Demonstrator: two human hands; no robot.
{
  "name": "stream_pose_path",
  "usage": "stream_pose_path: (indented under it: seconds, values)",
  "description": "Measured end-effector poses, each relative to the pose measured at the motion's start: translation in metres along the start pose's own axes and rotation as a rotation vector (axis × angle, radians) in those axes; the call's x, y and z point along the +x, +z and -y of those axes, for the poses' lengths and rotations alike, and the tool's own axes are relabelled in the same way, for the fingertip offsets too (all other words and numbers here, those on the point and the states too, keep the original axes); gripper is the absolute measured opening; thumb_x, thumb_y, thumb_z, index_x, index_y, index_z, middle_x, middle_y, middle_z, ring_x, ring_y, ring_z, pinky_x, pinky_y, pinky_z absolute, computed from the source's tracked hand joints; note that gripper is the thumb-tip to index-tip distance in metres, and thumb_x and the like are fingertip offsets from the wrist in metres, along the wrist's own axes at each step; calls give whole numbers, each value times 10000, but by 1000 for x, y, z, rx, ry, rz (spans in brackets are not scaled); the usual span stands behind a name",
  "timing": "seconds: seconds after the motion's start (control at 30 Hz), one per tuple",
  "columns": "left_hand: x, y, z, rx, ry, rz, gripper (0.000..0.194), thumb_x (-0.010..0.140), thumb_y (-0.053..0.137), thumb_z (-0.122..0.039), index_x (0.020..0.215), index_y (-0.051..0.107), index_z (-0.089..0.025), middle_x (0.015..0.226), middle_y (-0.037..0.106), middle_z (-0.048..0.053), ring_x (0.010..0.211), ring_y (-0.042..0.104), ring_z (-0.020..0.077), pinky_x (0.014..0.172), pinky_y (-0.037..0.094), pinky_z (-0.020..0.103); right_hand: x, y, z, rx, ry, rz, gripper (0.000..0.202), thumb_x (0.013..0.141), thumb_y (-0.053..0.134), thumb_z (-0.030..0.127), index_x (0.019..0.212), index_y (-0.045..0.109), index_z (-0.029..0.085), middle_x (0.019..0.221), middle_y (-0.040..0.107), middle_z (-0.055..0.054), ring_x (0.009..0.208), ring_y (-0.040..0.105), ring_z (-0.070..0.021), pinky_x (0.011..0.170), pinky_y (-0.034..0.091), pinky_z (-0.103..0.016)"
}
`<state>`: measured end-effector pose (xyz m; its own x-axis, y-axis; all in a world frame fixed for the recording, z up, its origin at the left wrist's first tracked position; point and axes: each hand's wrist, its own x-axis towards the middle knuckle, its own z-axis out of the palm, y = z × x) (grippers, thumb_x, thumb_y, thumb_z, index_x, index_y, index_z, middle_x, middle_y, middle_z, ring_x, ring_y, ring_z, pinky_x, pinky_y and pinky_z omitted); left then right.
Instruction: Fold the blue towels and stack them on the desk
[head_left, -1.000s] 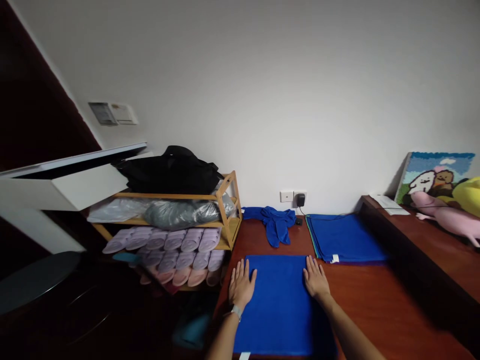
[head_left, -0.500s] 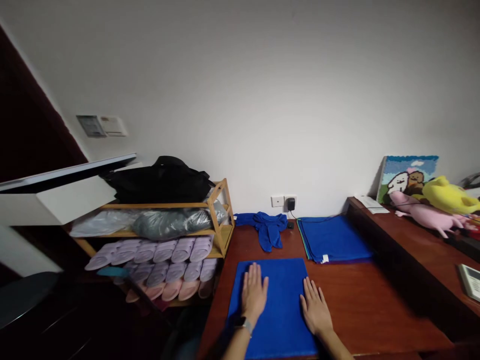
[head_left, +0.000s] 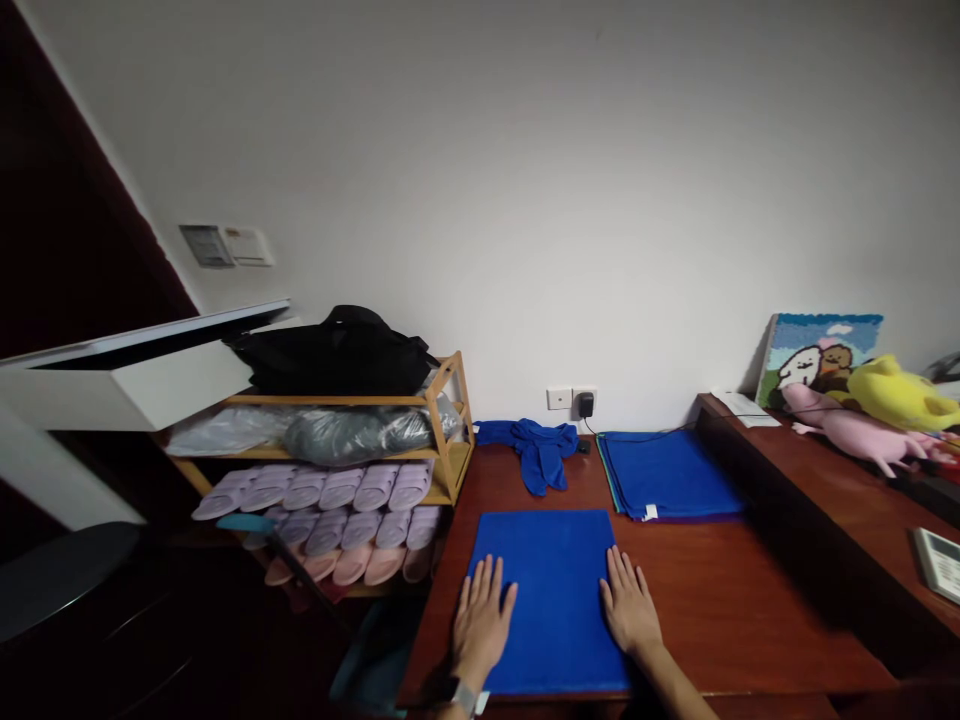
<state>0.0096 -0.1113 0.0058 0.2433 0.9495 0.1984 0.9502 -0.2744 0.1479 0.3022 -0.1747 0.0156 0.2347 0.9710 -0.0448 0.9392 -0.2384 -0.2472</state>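
Note:
A blue cloth (head_left: 556,600) lies flat and smooth on the brown wooden table (head_left: 720,600). On its left edge rests my left hand (head_left: 482,615), palm down with the fingers spread, a watch at the wrist. My right hand (head_left: 630,603) lies flat across the cloth's right edge, fingers stretched out. Neither hand grips anything. Behind the cloth sits a knotted blue cloth (head_left: 541,450) near the wall. To the back right is a stack of folded blue cloths (head_left: 671,475) with a white tag at its front edge.
Left of the table stands a wooden rack (head_left: 452,440) with slippers (head_left: 304,490) and a black bag (head_left: 341,355). A plugged-in adapter (head_left: 585,404) trails a cable behind the cloths. Plush toys (head_left: 847,425) and a picture (head_left: 821,350) occupy the raised surface at right.
My left hand has moved down and left, from the cloth's upper left part to its left edge. My right hand stays at the right edge. The camera view has shifted slightly.

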Motion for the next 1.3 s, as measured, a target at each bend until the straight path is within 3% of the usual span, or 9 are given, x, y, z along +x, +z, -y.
stream_pose_path:
  seconds: [0.13,0.3,0.53,0.8,0.9,1.0,1.13,1.2,1.3]
  values:
    - [-14,2,33,43,-48,-41,719,1019,247,-628,1594,322,-204,1665,309,56,1536,318,264,1258,295,488,0,2,1,-27,6,17,684,1025,173,465,1624,193,136,1688,146,-10,1571,125,-213,1289,116,-439]
    - [-16,3,29,41,-35,-66,731,1014,264,-641,1587,342,-195,1662,319,66,1529,336,271,1254,307,489,8,-1,2,-54,6,27,689,1023,175,475,1619,224,133,1681,190,-25,1567,160,-235,1282,138,-466]
    - [-16,0,29,26,-31,-55,702,1017,287,-615,1605,294,-232,1660,336,49,1526,343,280,1256,307,506,54,-15,12,-48,20,15,670,1034,145,442,1626,186,130,1697,155,-22,1573,130,-222,1279,133,-428]
    - [-14,4,34,41,-28,-41,688,1017,311,-587,1607,278,-235,1654,333,48,1526,340,292,1256,298,544,70,0,10,-32,17,3,687,1032,132,468,1625,160,123,1696,136,-13,1577,100,-209,1284,84,-427]
    - [4,-2,6,30,7,-101,687,1032,299,-548,1623,202,-211,1666,308,66,1544,299,283,1270,265,546,69,-1,10,-13,19,-2,690,1032,131,475,1624,158,123,1697,125,-7,1577,97,-206,1286,85,-423]
    - [36,-6,-51,-53,148,-98,645,1055,264,-501,1630,157,-230,1679,284,45,1551,282,251,1273,278,505,69,-4,12,1,17,-4,684,1030,143,461,1625,168,125,1696,133,-15,1577,99,-205,1286,86,-422]
    - [78,3,-120,-152,286,21,633,1058,213,-522,1607,285,-215,1662,337,62,1543,305,246,1267,297,483,70,-6,13,-18,24,13,677,1025,164,431,1622,183,113,1692,152,-31,1576,107,-207,1286,90,-425]
    - [90,10,-131,-163,269,55,635,1055,207,-537,1590,336,-219,1652,360,71,1539,314,249,1268,289,488,71,-6,13,-31,24,22,674,1024,163,426,1621,182,114,1691,147,-29,1575,111,-208,1285,95,-425]
    - [93,15,-114,-124,211,74,640,1047,214,-562,1586,344,-241,1657,347,67,1541,310,259,1267,274,505,71,-7,13,-41,24,30,668,1026,150,423,1621,167,120,1692,127,-11,1575,109,-204,1285,100,-420]
